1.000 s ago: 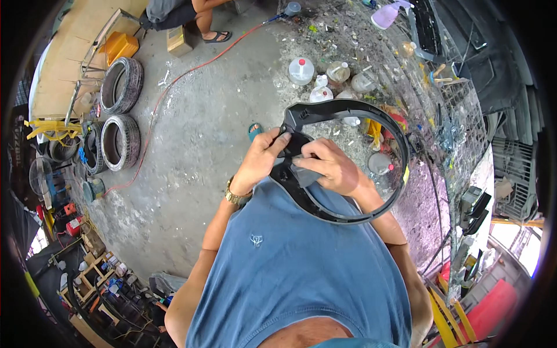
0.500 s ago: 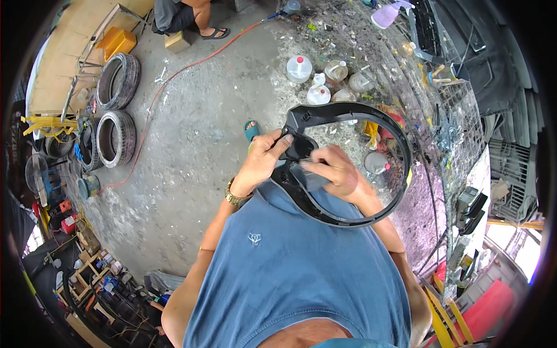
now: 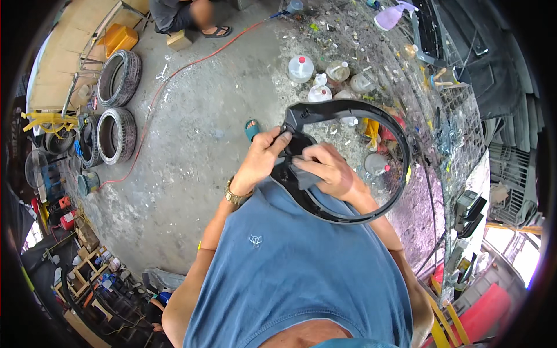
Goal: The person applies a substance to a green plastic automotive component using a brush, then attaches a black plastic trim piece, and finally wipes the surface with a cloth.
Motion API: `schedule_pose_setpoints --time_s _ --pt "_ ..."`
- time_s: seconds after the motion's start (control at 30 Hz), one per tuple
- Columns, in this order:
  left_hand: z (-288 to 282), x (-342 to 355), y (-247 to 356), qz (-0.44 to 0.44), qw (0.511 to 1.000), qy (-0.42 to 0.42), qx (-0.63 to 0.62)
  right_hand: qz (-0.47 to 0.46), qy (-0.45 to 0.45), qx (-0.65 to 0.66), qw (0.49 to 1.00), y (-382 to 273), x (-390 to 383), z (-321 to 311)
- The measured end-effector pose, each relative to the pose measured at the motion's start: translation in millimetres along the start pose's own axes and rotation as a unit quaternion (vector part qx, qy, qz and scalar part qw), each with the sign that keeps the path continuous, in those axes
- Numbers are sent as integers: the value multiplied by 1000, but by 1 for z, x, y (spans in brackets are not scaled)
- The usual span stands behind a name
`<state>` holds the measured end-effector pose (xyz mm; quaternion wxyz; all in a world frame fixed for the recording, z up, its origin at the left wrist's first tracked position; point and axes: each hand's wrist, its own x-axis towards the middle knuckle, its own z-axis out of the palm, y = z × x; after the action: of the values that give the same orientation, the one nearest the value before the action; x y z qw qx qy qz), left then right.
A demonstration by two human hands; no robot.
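Note:
A large black plastic ring-shaped trim piece (image 3: 404, 145) is held up in front of my blue shirt. My left hand (image 3: 261, 158) grips its left end, thumb on top, fingers wrapped behind. Against the inner face of that same end, my right hand (image 3: 331, 171) presses a small grey sheet (image 3: 308, 178) that looks like sandpaper. The sheet is pinched between thumb and fingers, and part of it is hidden under them. The ring's far side loops out around my right forearm.
Plastic jugs (image 3: 300, 69) and bottles stand on the littered floor ahead to the right. Tyres (image 3: 116, 136) lie at the left beside a red hose (image 3: 152, 104). At the top, a person in sandals (image 3: 218, 32) sits near a wooden block (image 3: 178, 40). A purple spray bottle (image 3: 390, 17) is far right.
My right hand has shifted slightly left and up with the grey sheet along the trim piece. The left hand keeps its grip, and the ring has moved only a little.

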<state>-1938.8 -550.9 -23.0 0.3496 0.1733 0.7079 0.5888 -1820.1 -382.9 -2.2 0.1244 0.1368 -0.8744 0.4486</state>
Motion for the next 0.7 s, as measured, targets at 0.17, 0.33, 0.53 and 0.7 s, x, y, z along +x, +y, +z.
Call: schedule_pose_setpoints --time_s 0.17,0.33,0.53,0.7 --pt "-10 3 -1 -5 1000 5 -14 131 73 61 987 -1 -22 -38" --pt "-7 2 10 10 1000 6 3 350 110 236 900 2 -39 -33" --pt "-8 -1 7 4 999 26 17 319 100 126 934 -10 -21 -15" --pt "-8 -4 4 9 999 30 28 310 90 203 924 -12 -21 -4"
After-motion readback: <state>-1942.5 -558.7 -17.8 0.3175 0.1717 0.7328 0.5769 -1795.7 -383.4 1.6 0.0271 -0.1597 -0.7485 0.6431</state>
